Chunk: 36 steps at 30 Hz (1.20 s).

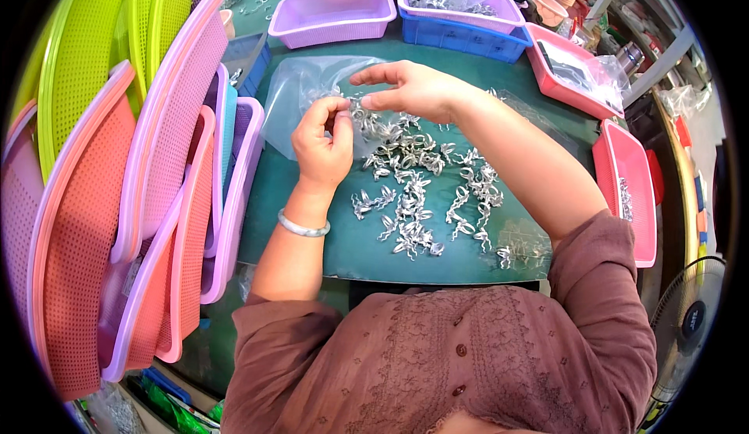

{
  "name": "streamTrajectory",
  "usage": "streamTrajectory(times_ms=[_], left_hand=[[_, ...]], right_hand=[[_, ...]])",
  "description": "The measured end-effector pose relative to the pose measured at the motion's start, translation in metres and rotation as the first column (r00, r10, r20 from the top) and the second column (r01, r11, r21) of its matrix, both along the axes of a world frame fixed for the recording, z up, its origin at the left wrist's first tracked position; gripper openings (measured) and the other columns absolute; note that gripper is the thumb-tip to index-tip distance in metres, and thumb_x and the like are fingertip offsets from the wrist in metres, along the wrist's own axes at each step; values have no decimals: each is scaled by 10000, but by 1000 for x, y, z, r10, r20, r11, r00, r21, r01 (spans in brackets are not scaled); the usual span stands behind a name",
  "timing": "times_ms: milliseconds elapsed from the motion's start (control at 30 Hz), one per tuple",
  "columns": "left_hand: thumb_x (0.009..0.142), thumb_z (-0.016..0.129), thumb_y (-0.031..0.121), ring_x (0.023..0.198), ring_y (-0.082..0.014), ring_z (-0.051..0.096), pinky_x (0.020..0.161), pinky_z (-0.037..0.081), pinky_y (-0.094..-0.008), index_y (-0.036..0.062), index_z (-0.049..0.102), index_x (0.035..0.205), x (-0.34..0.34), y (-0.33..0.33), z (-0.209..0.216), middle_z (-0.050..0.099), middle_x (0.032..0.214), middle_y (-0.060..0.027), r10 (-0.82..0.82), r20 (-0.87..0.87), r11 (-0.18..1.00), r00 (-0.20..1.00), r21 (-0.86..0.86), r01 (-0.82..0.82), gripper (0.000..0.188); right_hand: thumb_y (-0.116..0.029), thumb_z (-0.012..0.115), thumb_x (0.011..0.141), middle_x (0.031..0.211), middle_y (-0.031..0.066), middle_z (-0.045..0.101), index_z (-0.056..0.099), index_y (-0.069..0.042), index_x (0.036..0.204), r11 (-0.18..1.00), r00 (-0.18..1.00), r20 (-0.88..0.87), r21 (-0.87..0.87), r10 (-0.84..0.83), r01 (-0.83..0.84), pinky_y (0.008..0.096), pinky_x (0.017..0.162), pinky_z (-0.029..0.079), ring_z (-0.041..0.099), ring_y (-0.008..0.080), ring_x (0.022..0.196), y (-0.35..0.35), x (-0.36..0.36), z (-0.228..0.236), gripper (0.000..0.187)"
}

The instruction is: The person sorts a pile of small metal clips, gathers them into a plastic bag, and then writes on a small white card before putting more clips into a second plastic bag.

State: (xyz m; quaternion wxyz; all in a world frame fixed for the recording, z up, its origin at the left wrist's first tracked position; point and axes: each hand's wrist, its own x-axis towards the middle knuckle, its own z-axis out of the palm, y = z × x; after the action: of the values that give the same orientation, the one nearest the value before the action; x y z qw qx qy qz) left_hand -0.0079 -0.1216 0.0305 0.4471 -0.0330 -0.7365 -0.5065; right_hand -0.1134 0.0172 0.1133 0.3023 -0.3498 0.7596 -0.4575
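Over the green table, my left hand point(324, 141) is closed in a pinch with its thumb against the bent fingers. Whatever it pinches is too small or hidden to make out. My right hand point(409, 90) reaches in from the right, fingers stretched and apart, its lower fingertips close to the left hand's. Beneath and beyond both hands lies a loose pile of small silver metal pieces point(406, 149), ring-like with wavy ends. More of these pieces spread toward the front edge in rough rows. Some rest on a clear plastic bag point(285, 102) lying behind my left hand.
Stacked plastic baskets point(82, 231) in pink, purple and green crowd the left side. At the back stand a purple basket point(331, 20) and a blue crate point(460, 37) under another basket. Pink trays point(573, 83) line the right edge; a fan point(690, 317) stands at lower right.
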Motion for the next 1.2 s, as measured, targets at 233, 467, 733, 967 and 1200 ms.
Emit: streamTrajectory(times_ms=[233,467,733,967,1200], left_hand=[[824,571,-30,615,-88,567,582,464,-220,12,622,910,1,-3,-3,630,758,-46,-9,-15,1000,1000,22,10,109],[852,556,-42,710,-72,561,646,471,-206,-18,596,977,-3,-9,-3,612,862,-27,-36,-100,971,994,230,59,134],[898,532,21,714,-93,552,643,451,-218,0,587,1020,-1,-18,-6,606,852,-47,80,21,979,997,185,-82,135],[911,511,26,717,-83,532,631,423,-206,-11,572,1041,-6,-14,-10,582,832,-33,-10,50,980,999,201,0,148],[899,526,19,713,-59,528,632,421,-185,0,592,1014,-5,-9,-15,587,849,-10,-98,76,982,992,171,84,134]], right_hand=[[-329,675,817,1211,166,565,555,-19,1224,942,856,-512,318,75,108,347,936,439,558,234,1088,53,-32,8,526],[-611,635,749,1451,282,240,359,-140,1412,898,779,-567,439,268,10,470,1103,238,252,422,1348,66,-32,-71,858],[-688,720,537,1355,206,392,390,-84,1370,867,686,-565,454,458,-205,560,985,298,352,387,1266,51,41,-57,1081],[-398,710,653,1238,125,476,485,-157,1295,866,704,-575,485,417,-117,526,883,381,439,322,1148,75,70,-56,722],[-326,661,713,1207,131,486,508,-162,1249,831,648,-622,555,440,-33,527,868,393,454,326,1108,82,81,-47,581]])
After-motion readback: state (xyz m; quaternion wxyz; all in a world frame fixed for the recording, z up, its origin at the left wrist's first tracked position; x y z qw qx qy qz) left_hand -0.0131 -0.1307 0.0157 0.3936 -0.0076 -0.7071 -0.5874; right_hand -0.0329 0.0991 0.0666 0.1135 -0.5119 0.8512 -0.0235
